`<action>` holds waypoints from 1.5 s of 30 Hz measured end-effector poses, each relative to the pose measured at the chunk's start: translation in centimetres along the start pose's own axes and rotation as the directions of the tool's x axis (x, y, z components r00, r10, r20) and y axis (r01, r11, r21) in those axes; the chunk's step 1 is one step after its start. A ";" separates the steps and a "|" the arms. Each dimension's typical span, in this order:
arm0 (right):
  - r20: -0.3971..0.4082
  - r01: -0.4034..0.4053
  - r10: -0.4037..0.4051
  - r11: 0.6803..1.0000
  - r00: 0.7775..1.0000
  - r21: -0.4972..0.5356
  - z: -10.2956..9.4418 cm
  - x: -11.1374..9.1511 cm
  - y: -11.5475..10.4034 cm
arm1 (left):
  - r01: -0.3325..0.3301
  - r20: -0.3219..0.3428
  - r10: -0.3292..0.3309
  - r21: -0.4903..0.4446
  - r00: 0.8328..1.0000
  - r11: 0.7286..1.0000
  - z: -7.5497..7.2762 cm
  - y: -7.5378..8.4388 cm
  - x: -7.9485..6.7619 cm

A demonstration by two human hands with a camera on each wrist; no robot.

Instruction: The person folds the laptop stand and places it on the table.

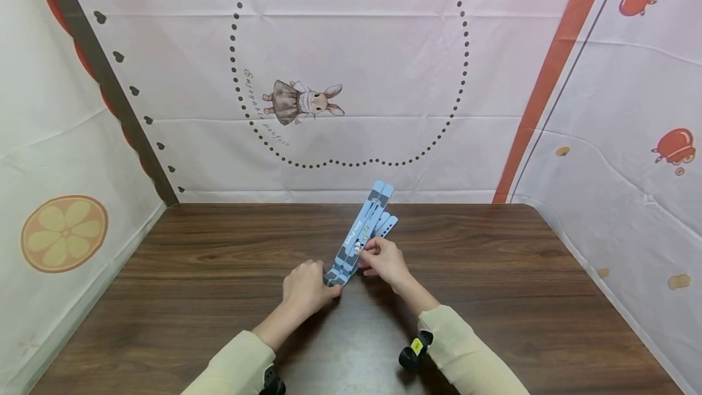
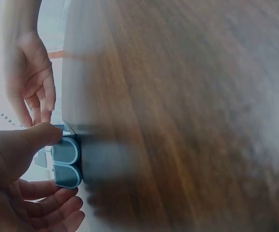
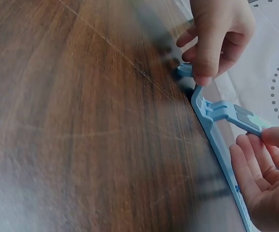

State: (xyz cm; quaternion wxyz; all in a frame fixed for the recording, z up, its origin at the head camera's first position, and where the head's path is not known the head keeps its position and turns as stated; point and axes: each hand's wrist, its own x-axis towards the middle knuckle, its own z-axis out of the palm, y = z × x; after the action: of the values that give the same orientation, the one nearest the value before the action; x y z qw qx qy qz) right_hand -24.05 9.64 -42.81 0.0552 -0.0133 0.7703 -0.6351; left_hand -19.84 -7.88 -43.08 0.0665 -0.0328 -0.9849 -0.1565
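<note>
A light blue folding laptop stand [image 1: 353,236] with grey pads and small printed figures rests on the table, its upper arms raised at a slant from the base. My left hand [image 1: 307,288] holds the near end, thumb on one side and fingers on the other; the left wrist view shows two rounded, grey-padded ends of the stand [image 2: 66,164] between them. On the right side, my right hand [image 1: 386,261] pinches the raised arm between thumb and fingers. From the right wrist, the stand's hinge [image 3: 219,110] shows bent, the long base bar [image 3: 224,164] running below that hand.
The brown wooden table [image 1: 219,242] reaches back to a printed cloth [image 1: 351,78] hanging behind it. More cloth hangs at the left and right sides. A black wrist camera [image 1: 411,355] sits by the right sleeve.
</note>
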 end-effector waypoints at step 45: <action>0.067 0.391 -0.396 0.844 0.916 -0.366 -8.9 3.3 -2.8 | 0.025 -0.031 -0.030 -0.161 0.999 0.987 -0.8 -3.5 1.8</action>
State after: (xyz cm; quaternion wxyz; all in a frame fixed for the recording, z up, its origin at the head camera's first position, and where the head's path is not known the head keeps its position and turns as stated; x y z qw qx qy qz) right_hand -28.38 17.53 -38.66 -0.0839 -0.1775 0.8575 -0.4756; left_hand -21.80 -11.36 -43.12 0.0779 -0.0218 -0.9682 -0.2368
